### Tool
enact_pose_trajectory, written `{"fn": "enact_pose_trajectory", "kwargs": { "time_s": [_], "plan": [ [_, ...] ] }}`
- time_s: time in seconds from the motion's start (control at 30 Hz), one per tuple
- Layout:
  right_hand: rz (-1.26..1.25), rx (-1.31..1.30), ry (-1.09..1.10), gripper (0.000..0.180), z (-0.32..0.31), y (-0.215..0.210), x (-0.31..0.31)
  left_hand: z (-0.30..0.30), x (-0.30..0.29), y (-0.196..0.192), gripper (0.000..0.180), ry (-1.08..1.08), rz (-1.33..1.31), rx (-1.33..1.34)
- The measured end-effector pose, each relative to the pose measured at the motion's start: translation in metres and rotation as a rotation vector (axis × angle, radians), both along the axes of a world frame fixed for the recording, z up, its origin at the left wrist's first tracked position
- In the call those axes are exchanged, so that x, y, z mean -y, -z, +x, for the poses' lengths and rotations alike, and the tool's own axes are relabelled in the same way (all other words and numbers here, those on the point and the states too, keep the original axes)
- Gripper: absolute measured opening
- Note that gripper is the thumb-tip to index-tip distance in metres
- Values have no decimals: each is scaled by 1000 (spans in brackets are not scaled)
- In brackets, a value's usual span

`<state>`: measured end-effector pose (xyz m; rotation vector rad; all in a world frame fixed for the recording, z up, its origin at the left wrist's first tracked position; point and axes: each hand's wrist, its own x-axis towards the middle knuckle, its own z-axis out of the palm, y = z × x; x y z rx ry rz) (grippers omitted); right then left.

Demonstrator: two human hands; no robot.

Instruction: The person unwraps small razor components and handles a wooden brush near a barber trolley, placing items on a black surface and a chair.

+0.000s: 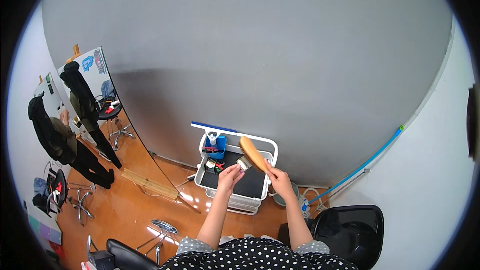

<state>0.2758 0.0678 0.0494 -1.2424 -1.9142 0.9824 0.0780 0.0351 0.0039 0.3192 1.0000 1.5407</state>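
My right hand (pixel 278 178) is closed round the handle end of a wooden brush (pixel 254 154), its pale, rounded back facing up. In my left hand (pixel 229 177), the fingertips pinch a small silver and whitish block-shaped piece (pixel 243 163), too small to name surely. The brush's bristle side is turned toward this piece; whether they touch I cannot tell. Both hands are above a white trolley (pixel 274 151) whose top holds a black mat (pixel 245 186). A blue bin (pixel 217 150) with a white-topped bottle stands at its far left, and small black, white and red tools (pixel 215 165) lie nearer.
At the left, a person (pixel 58 135) in dark clothes stands by a large leaning mirror (pixel 107 105). A black stool (pixel 59 190) is nearby. Black chair parts (pixel 131 256) and a black basin (pixel 357 235) flank me. A blue pole (pixel 367 165) leans at the right wall, beside a grey bucket (pixel 287 197).
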Motion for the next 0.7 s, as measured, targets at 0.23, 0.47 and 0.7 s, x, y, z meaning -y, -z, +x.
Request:
{"fn": "enact_pose_trajectory", "kwargs": {
  "time_s": [0.23,0.47,0.7],
  "plan": [
    [94,111,56,38,-28,-15,3,-16,-8,-13,21,17,50,-15],
    [177,165,135,38,-50,-11,1,-24,-11,-15,22,19,79,-9],
    [174,186,100,37,-56,-13,0,-29,-13,-16,21,10,108,-11]
  ]
}}
